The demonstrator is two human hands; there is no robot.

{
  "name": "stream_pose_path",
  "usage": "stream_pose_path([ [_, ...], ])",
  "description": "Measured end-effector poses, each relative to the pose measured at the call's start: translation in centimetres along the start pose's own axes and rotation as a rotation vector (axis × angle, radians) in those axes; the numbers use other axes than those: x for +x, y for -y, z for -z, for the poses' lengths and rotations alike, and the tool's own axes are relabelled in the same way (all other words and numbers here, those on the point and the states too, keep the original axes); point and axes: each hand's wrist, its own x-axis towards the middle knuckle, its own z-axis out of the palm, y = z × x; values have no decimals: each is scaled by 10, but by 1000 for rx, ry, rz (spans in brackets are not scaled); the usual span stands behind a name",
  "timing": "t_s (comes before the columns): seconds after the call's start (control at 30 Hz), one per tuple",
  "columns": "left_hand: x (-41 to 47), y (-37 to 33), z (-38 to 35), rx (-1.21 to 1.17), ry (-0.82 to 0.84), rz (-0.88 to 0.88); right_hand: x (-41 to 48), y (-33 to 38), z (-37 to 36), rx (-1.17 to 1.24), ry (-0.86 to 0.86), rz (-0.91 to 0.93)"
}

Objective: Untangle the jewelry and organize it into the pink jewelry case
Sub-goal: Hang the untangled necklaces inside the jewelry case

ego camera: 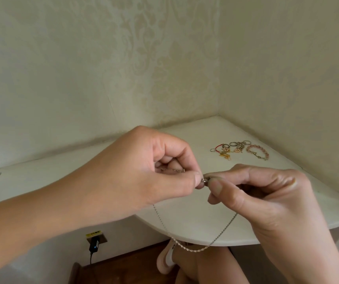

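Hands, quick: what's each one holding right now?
Left hand: pinching one end of the silver chain.
Right hand: pinching the chain's other end.

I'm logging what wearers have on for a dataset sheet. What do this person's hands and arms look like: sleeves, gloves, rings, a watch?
Both are bare. The left hand and its forearm show no sleeve, glove, ring, watch or bracelet. The same goes for the right hand down to the wrist. The thumbnails are short and unpainted.
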Motion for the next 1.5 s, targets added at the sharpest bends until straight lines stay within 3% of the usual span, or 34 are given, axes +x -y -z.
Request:
stream_pose_path([
  [0.13, -4, 1, -5, 82, -81, -68, -3, 1, -2, 11, -96, -15],
  [0.3, 0, 3, -9, 100, -172, -16, -1, -14, -3, -380, -238, 300],
  [0.5, 9, 10, 3, 6, -180, 90, 31, -5, 5, -667, -56, 391],
  [0.73, 30, 36, 38, -305, -278, 115, 128, 21, -6, -410, 402, -30],
  [0.93, 48, 79, 68, -411, -366, 161, 203, 21, -30, -288, 535, -178],
  [1.07, 62, 127, 78, -260, -466, 341, 237, 11, -45, -283, 505, -179],
  [1.2, 68, 181, 71, 141, -447, 494, 262, -2, -62, -285, 468, -149],
  [1.37, 70, 218, 46, 516, -370, 575, 287, -20, -76, -328, 462, -104],
  [1.5, 75, 222, 42, 613, -364, 557, 303, -40, -85, -377, 460, -75],
])
